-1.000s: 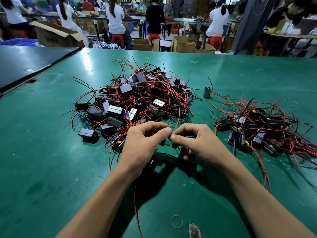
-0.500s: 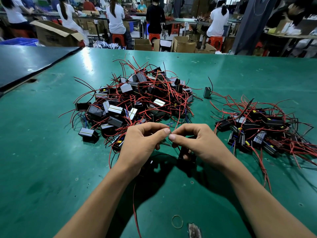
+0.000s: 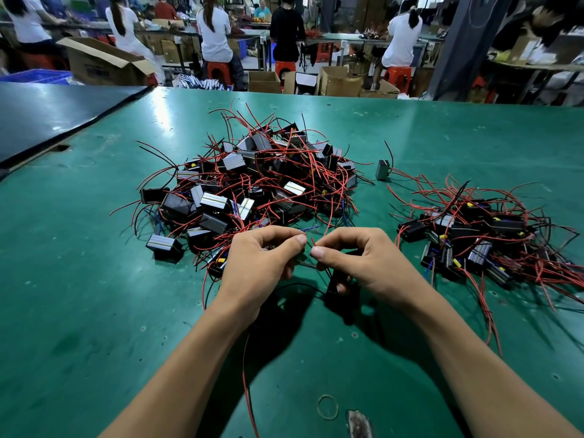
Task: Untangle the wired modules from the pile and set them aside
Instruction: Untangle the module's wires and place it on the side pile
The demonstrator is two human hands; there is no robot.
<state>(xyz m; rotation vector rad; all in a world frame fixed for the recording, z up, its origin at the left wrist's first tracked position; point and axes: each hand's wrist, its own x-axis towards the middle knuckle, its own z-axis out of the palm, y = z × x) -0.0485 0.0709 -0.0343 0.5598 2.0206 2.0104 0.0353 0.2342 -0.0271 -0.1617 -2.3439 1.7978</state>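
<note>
The two hands have eased apart a touch. A second ago the thumb tips were pressed together. Now a sliver of gap shows between the left hand [image 3: 262, 267] and the right hand [image 3: 366, 263], with the tip of a red wire [image 3: 313, 242] poking up in it.

Both sets of fingers [image 3: 284, 245] are curled in tight pinches on thin leads. The right thumb and forefinger hold that red wire, and the left hand holds dark strands running across toward it. The black module [image 3: 343, 297] they seem to belong to sits on the desk [image 3: 94, 311] under the right hand, on the near-edge side of the big pile [image 3: 252, 191] at the middle.

I'd say a twist is coming loose. Once it does, this module can join the sorted heap [image 3: 474, 235] toward the right edge.
</note>
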